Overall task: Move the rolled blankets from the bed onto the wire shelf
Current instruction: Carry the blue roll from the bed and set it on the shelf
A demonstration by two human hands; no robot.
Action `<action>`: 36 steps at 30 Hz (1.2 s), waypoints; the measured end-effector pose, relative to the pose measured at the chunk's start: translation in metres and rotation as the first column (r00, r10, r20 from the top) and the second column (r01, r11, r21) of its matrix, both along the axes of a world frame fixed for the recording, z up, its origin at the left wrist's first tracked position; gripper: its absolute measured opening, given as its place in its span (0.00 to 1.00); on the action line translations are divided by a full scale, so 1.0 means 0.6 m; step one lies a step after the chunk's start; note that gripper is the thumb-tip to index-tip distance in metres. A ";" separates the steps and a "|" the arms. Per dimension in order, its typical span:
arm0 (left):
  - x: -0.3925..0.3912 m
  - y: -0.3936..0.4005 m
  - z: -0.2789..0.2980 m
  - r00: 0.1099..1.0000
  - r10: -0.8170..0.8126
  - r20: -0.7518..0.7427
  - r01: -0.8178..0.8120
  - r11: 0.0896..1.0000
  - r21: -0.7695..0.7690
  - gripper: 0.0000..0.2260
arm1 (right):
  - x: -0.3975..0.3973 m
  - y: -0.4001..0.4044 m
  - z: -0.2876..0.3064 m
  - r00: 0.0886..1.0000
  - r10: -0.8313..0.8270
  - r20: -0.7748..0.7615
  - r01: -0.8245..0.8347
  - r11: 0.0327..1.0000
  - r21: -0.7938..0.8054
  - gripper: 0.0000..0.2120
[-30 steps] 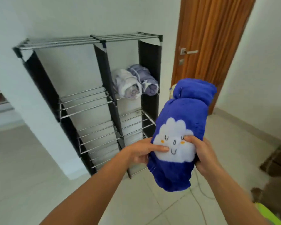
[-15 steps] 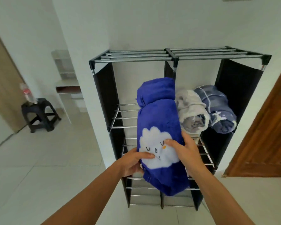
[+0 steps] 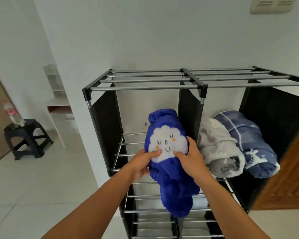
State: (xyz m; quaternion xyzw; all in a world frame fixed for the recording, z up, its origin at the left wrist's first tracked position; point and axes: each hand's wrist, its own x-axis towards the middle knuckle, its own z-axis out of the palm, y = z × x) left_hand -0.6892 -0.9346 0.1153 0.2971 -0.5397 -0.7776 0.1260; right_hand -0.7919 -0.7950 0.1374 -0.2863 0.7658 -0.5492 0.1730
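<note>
A rolled blue blanket (image 3: 171,183) with a white cloud face is held by both hands in front of the wire shelf (image 3: 145,87). My left hand (image 3: 141,163) grips its left side and my right hand (image 3: 190,161) its right side. The roll's far end reaches into the shelf's upper left compartment, above the wire rungs, while its near end droops down. In the upper right compartment lie a rolled grey blanket (image 3: 217,149) and a rolled blue plaid blanket (image 3: 248,142), side by side.
The shelf stands against a white wall, with black fabric side panels and lower wire tiers. A wooden door (image 3: 286,183) is at the right. At the left a black stool (image 3: 28,137) carries a plastic bottle (image 3: 11,112). Pale tiled floor lies around.
I have come closer to the shelf. The blue blanket has moved forward and its far end has entered the upper left compartment. Both hands keep their grip.
</note>
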 end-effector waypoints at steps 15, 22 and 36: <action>-0.078 -0.068 -0.024 0.974 -0.004 0.224 0.030 0.993 -0.114 0.11 | -0.035 -0.093 -0.053 0.987 -0.085 -0.138 0.114 0.969 0.220 0.29; -0.085 -0.074 -0.060 0.963 0.058 0.262 0.046 0.926 -0.375 0.16 | -0.026 -0.096 -0.051 0.978 -0.067 -0.197 0.122 0.952 0.282 0.29; -0.059 -0.016 0.007 0.948 0.271 0.169 0.097 0.261 -0.960 0.32 | 0.044 0.120 -0.114 0.983 -0.185 0.021 0.175 0.957 0.230 0.21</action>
